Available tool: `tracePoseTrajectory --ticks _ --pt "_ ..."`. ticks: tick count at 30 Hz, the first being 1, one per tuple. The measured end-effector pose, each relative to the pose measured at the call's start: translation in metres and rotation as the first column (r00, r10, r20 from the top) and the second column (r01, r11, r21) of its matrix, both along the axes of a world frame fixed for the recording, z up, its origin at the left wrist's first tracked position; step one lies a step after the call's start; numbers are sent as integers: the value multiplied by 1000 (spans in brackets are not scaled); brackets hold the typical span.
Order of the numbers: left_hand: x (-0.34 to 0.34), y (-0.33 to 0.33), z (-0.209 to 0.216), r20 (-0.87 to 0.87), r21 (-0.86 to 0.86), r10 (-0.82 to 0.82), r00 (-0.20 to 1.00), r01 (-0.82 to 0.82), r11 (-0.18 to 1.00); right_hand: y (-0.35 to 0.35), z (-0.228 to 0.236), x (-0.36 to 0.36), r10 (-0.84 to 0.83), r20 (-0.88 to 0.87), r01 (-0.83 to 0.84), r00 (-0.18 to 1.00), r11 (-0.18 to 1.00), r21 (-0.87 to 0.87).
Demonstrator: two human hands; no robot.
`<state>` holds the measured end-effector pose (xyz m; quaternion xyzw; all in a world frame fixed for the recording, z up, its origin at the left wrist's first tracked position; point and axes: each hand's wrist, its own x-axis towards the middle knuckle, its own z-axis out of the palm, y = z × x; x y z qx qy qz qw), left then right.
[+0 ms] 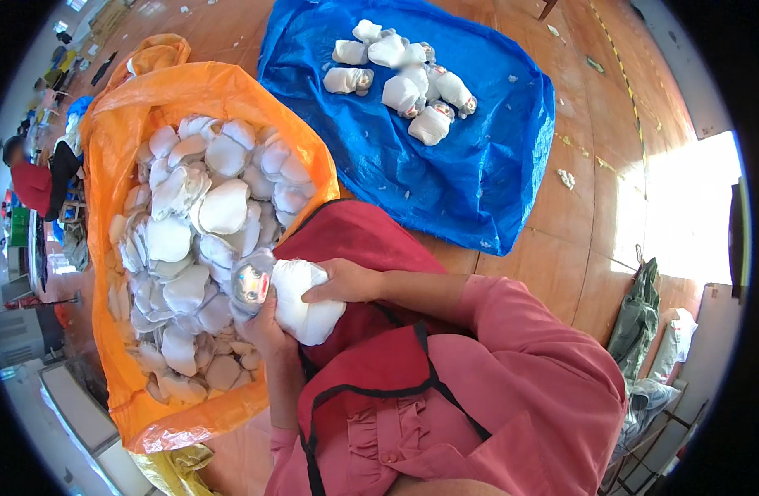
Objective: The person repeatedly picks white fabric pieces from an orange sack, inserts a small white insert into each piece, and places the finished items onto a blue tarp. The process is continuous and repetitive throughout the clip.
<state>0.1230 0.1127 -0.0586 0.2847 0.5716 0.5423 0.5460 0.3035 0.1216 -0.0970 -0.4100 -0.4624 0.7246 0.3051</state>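
Observation:
Both my hands are closed on a stuffed plush doll (pixel 307 307), held over my lap at the right edge of an orange sack (pixel 222 80). The doll has a plump white body and a grey head with a printed face, turned to the left. My left hand (pixel 268 328) grips it from below, near the head. Across the top of the white body lies my right hand (pixel 346 281), thumb pressed into the fabric; some of its fingers are hidden behind. The sack is wide open and full of flat, rounded white and grey fabric pieces (pixel 169 238).
Ahead, a blue plastic sheet (pixel 470 190) carries several stuffed white dolls (pixel 412 78). Red cloth (pixel 371 240) covers my lap. At far left a person in a red top (pixel 32 186) sits. Dark green bags (pixel 636 306) hang at the right, near a metal frame.

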Motion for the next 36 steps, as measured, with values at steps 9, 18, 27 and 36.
tracePoseTrajectory --ticks 9,18,27,36 --pt "-30 -11 -7 70 -221 -163 984 174 960 22 21 123 -566 30 567 824 821 -66" --pt "-93 -24 -46 11 -245 -39 999 40 969 74 -55 244 -884 366 935 291 344 89" --pt "-168 -35 -108 -182 -282 -27 983 -25 959 -21 -115 112 -789 239 820 566 568 -67" --pt "-262 -15 -203 -844 -347 -327 426 33 937 -25 -82 102 -714 169 733 680 672 -109"
